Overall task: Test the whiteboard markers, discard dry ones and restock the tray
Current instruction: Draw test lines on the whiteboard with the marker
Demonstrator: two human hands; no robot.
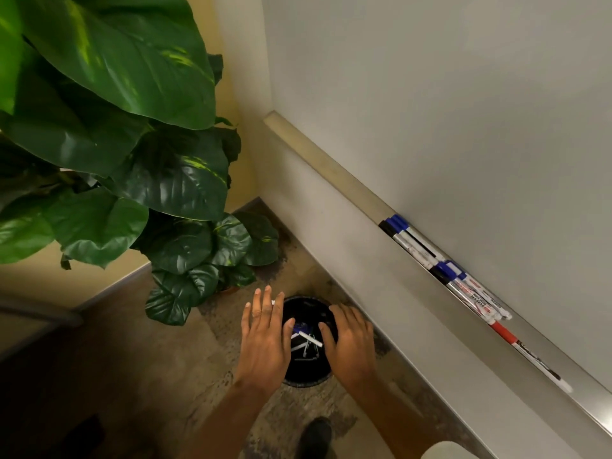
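Left hand (263,339) and right hand (352,342) spread flat over the black bin (306,374). Markers (306,341) lie inside it; the tray (334,167) runs to its right.

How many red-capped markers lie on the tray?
1. The red marker lies on the tray, nearer the camera than the blue and black markers; stacked ones there may hide another.

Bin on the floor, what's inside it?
A heap of markers with white barrels and at least one blue cap. The left hand and right hand cover both sides of the bin, so whatever lies beneath them is hidden.
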